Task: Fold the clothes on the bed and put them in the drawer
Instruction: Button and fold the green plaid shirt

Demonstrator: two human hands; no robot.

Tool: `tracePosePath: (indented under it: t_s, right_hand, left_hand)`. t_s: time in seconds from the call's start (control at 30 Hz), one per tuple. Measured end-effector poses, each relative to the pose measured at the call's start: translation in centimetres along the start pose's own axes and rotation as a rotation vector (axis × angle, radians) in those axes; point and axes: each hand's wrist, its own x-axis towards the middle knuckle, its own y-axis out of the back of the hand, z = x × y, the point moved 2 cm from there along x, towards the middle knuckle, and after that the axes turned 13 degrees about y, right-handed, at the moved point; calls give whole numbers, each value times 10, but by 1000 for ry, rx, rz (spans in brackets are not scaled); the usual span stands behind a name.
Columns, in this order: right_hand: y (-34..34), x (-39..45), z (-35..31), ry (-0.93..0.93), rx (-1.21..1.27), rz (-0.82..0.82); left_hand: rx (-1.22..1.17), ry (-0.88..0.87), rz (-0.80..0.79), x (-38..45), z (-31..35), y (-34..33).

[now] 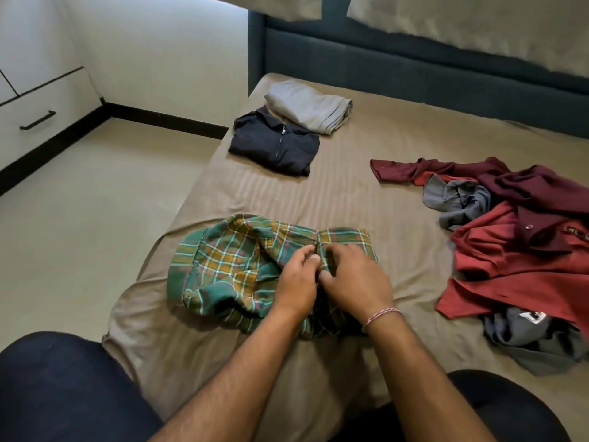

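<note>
The plaid shirt [242, 269] lies crumpled on the bed [366, 199], its bulk running leftward from both hands. The left hand [298, 282] and right hand [357, 279] meet at its right part, fingers [314, 260] pinching the cloth, so the left hand is nearer the loose bulk.

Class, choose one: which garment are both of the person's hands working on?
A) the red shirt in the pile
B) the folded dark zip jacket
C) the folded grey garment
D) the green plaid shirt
D: the left hand and right hand both pinch the green plaid shirt.
</note>
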Motion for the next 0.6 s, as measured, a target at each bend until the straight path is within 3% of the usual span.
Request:
tracePosePath:
  t_s: [0.1,0.27,0.4,0.47,0.6]
  right_hand:
    - [17,-6,20,-76,32,150]
    - [35,-22,78,-228,188,220]
    - [46,-33,155,-510,792,365]
    - [46,-35,179,-638,971,354]
    - [39,-37,203,-666,1026,192]
  left_hand:
    - [-19,32,-76,-2,-3,-21]
    - [12,62,-312,-28,-4,-67]
    - [426,-252,-239,-46,3,-88]
    - [711,-376,-183,-41,-5,-96]
    - [939,-281,-256,-31,-17,-114]
